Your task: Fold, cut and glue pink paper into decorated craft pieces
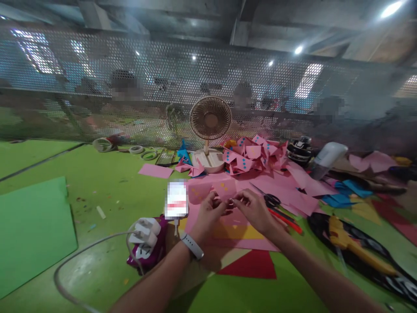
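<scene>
My left hand (210, 213) and my right hand (253, 209) meet over the paper, fingertips pinched close together. Whatever lies between them is too small and blurred to name. Just behind the fingers is a folded pink paper piece (224, 186) with yellow dots. Beneath the hands lie a yellow sheet (249, 232) and a red sheet (257, 265). Black-handled scissors (272, 200) rest to the right of my right hand, beside a red-orange tool (291, 222). A lit phone (176, 200) stands left of my left hand, with a cable at its lower end.
A desk fan (210, 124) stands at the back, beside a heap of folded pink paper pieces (250, 156). White plugs (146, 230) and a looping cable are at left. A yellow glue gun (355, 248) lies at right. A green sheet (35, 230) covers the far left.
</scene>
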The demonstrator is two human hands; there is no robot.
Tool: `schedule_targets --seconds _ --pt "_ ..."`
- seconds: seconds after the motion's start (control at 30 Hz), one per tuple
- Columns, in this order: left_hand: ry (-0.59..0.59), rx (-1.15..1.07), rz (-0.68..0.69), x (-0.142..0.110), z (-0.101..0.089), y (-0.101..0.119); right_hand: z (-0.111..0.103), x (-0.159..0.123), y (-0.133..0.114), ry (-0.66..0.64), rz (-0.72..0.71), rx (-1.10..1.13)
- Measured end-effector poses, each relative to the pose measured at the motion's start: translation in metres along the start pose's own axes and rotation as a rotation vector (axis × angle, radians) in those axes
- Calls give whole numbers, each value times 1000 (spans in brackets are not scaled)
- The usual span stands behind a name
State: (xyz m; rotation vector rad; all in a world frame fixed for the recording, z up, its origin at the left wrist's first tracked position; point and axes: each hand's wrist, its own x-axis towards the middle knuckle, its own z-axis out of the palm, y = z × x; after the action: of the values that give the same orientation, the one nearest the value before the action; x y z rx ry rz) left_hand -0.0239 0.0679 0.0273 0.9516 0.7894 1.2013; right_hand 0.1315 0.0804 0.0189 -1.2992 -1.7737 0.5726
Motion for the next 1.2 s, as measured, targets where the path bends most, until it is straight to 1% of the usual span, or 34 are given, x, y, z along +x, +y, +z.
schedule_targets --seconds 0.27,0.43,0.53,0.63,0.77,0.9,1.07,1.2 --pt "-50 -18 45 2 -1 -1 3 1 6 2 32 30" --pt "-16 9 46 0 1 5 -5 5 0 -26 98 151" --pt "-11 7 46 0 2 6 -9 5 -2 -26 113 161" --pt "-28 39 55 0 1 5 -8 3 -1 -26 67 116" --pt "-51 72 98 0 1 2 -6 -1 0 23 -48 -71" --pt "-55 104 116 0 0 0 -10 -4 -5 0 -116 -213" --pt "-75 112 127 1 -2 -2 -13 -4 -8 -20 -138 -209" --pt "-85 120 122 1 -3 -3 -13 -3 -9 -24 -121 -159"
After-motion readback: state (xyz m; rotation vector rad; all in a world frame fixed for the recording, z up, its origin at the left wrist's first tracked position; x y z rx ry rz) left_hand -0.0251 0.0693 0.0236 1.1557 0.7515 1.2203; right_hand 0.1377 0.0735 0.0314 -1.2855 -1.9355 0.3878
